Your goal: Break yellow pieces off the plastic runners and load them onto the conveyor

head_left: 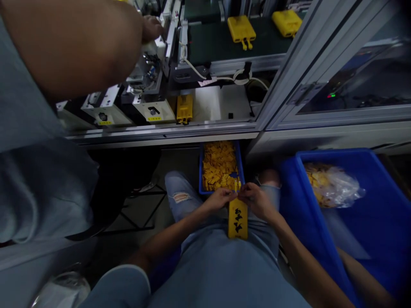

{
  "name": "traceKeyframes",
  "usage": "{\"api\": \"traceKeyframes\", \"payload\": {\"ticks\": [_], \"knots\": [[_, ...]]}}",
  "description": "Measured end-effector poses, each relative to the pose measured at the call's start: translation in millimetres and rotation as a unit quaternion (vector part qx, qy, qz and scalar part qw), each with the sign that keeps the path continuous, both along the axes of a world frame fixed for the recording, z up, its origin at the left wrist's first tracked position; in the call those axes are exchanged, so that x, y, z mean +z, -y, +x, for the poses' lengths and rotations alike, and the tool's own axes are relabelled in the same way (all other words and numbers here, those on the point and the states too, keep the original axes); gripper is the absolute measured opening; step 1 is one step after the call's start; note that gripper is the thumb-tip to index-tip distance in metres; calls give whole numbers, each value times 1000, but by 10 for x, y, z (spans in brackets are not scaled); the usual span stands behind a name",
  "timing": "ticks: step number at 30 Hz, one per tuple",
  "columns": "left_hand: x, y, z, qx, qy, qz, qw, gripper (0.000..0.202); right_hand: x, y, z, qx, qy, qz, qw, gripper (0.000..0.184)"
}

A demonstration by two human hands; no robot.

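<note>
A metal-framed machine bench (208, 137) ran across twelve o'clock, its dark green conveyor (208, 42) bearing two yellow devices (242, 30) around one o'clock. A co-worker's arm (93, 47) reached in from ten o'clock. At five o'clock, over the person's lap, was a yellow case (238, 220), with a blue bin (201, 171) of small yellow pieces (220, 162) at eleven o'clock from it. The left hand (221, 199) and right hand (257, 201) both pinched the case's far end, fingertips close together.
</note>
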State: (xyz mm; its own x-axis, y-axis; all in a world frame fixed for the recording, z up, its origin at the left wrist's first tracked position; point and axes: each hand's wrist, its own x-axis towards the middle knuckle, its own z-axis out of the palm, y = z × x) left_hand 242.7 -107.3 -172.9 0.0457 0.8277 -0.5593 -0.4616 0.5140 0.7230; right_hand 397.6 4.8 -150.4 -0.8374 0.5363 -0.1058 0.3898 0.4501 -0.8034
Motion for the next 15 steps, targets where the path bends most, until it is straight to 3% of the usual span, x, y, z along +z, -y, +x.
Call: {"api": "traceKeyframes", "payload": {"ticks": [3,5,9,11,15], "knots": [[160,19,-69,11,-8,0,1000,46,57,97,33,-82,-14,-51,995,29],[280,46,-132,-2,-15,1,1000,42,78,154,41,-116,-8,-140,983,39],[495,116,-236,-97,-56,37,993,29,105,234,7,-47,-16,-348,936,43],[586,148,-255,-137,-89,58,985,20,138,274,-21,-24,-20,-379,925,47],[707,225,-219,-156,-177,70,969,10,193,365,-75,-39,-30,-343,938,51]]}}
